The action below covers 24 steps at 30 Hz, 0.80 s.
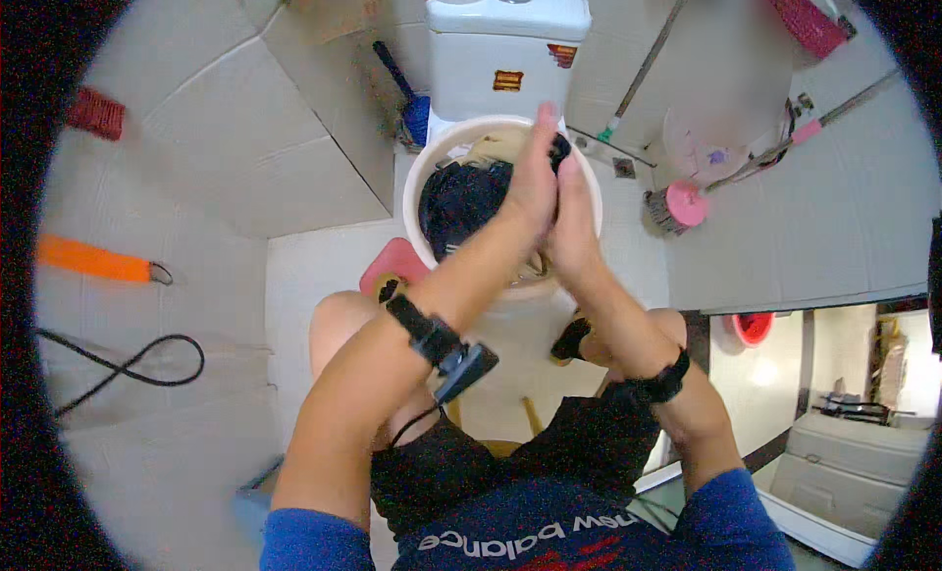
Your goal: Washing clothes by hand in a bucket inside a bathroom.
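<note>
My left hand (pixel 531 186) and my right hand (pixel 575 223) are pressed palm to palm above a round pale basin (pixel 416 239). Pinched between them is a small black cloth (pixel 560 151); only a bit shows past the fingers, so its kind is unclear. The fingers point away from me, those of the left reaching farther. Below lie wet-looking dark clothes (pixel 461 203) on the basin's left side, with a beige cloth (pixel 497 147) at its far side. Both forearms wear black straps, and the left strap carries a small grey device (pixel 465 372).
Behind the basin stands a white toilet tank (pixel 510 56), a blue brush (pixel 416 115) to its left. A pink toilet brush holder (pixel 677 206) and long poles lean at the right. An orange handle (pixel 93 258) and black cord (pixel 147 377) are at the left wall.
</note>
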Motion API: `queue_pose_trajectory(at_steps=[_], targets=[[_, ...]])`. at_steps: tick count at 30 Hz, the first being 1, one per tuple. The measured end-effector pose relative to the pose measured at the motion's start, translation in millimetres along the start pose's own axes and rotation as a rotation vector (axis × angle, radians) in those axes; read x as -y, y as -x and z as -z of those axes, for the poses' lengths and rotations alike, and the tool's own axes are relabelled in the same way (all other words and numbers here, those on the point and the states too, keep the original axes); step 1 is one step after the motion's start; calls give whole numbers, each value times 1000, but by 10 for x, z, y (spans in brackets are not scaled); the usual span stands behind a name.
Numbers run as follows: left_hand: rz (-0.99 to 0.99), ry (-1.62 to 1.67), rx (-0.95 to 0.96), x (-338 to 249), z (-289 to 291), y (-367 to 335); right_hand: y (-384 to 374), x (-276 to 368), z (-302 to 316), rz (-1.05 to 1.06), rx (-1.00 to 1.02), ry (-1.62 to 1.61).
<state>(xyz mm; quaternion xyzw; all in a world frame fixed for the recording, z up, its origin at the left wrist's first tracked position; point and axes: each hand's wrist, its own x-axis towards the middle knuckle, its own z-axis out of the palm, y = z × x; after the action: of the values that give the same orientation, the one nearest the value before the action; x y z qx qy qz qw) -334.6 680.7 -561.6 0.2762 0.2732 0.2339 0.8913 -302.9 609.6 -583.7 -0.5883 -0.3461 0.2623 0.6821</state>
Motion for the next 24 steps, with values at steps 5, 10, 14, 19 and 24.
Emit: queue_pose_trajectory(at_steps=[5,10,14,19,24], targets=[[-419,-173,313,381,34,-10,-445,22,178,-193,-60,-117],[-380,-3,227,16,277,-331,-92,120,-191,-53,33,-54],[-268,-95,265,254,-135,101,-339,231,146,-107,-102,-120],[-335,-49,259,63,100,50,-87,439,-223,-120,-4,-149],[-424,-123,157,88,7,137,-226,475,-208,-189,13,-17]])
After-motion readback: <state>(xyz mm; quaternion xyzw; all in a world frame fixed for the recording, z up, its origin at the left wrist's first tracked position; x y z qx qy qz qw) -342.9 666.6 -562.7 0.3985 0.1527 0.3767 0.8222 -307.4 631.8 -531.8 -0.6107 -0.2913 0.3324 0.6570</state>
